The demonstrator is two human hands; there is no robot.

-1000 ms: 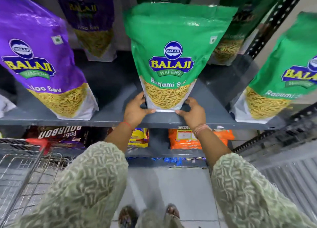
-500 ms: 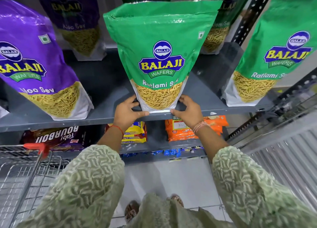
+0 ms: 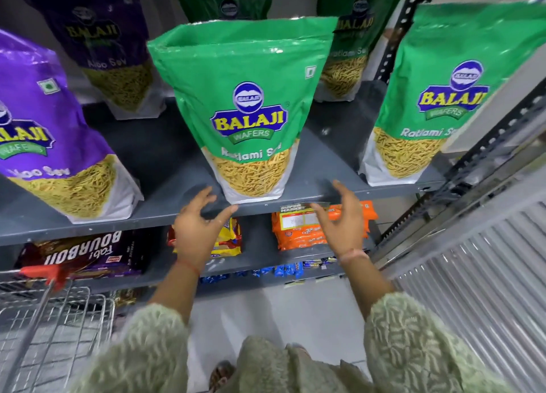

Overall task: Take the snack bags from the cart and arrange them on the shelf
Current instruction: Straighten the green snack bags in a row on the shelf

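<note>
Green Ratlami Sev bag stands upright on shelf, just above and between both hands; left hand nearer, right hand apart. Fingers spread, holding nothing.

The green Balaji Ratlami Sev bag stands upright at the grey shelf's front edge.

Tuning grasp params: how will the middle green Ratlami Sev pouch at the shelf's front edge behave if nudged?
The upright green plastic Ratlami Sev pouch is tall on a narrow base, so probably tippy. Its glossy film looks slippery. The empty upper part likely crumples.
</note>
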